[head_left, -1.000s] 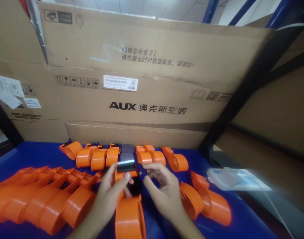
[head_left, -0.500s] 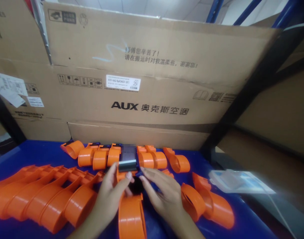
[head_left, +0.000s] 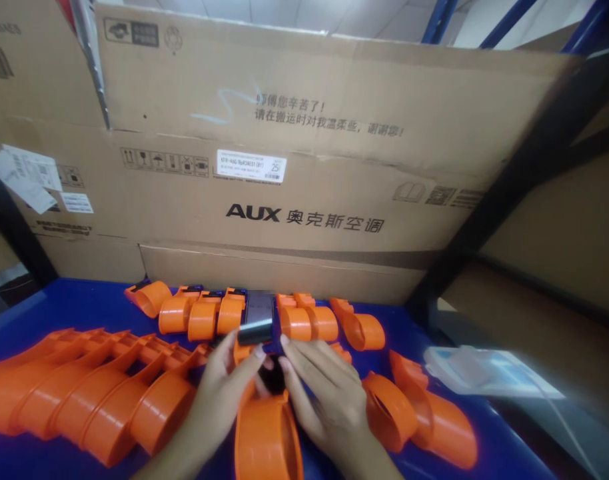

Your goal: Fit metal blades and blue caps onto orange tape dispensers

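My left hand (head_left: 222, 380) is clamped on an orange dispenser (head_left: 267, 433), near the middle of the blue bench (head_left: 494, 433), with a black roller (head_left: 255, 333) at its far end. My right hand (head_left: 329, 390) pinches a small blue part (head_left: 271, 348) beside the roller. More dispensers (head_left: 104, 407) overlap at left, line the far side and lie at right; a carton (head_left: 304, 260) stands beyond.

The head-worn camera looks forward and down, close over a flat blue surface (head_left: 87, 301), facing printed brown cardboard (head_left: 314, 160).
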Available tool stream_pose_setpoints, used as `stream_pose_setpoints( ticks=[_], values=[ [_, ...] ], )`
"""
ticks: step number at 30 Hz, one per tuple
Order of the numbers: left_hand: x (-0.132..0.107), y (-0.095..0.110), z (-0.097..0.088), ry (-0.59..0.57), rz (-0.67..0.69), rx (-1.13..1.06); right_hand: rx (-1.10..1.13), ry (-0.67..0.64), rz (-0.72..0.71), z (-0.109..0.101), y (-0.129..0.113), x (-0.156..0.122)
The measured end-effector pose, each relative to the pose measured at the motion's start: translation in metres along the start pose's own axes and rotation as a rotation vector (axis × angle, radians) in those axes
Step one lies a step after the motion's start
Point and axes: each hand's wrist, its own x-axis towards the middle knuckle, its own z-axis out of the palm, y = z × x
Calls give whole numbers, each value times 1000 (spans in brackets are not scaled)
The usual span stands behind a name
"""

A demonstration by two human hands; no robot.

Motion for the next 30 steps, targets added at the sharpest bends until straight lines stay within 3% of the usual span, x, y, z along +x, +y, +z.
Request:
stream_pose_setpoints(
  ticks=[2,5,7,9,12,15,20,24,27,30],
  values=[
    [-2,4,2,-17,-38,-62,120,14,134,-2,-1,3],
    [-9,13,6,-112,-131,-121,415,4,447,-5,-2,8],
    [-14,18,8,-197,-201,-145,665,-95,634,-7,-2,10],
    [-19,19,9,-277,-261,-167,877,-234,727,-10,0,11],
    [-23,18,7,-366,-328,-177,1008,-347,748,-12,2,11],
    [-22,17,5,-412,-353,-159,950,-311,742,-11,1,11],
    [-19,18,5,-329,-321,-64,901,-298,737,-2,-3,9],
    [-18,16,6,-344,-306,-27,915,-344,704,-2,-5,10],
    [-17,13,4,-360,-321,-70,797,-398,691,-9,-4,15],
    [-12,13,0,-314,-302,-131,510,-468,654,-21,0,21]
  ],
)
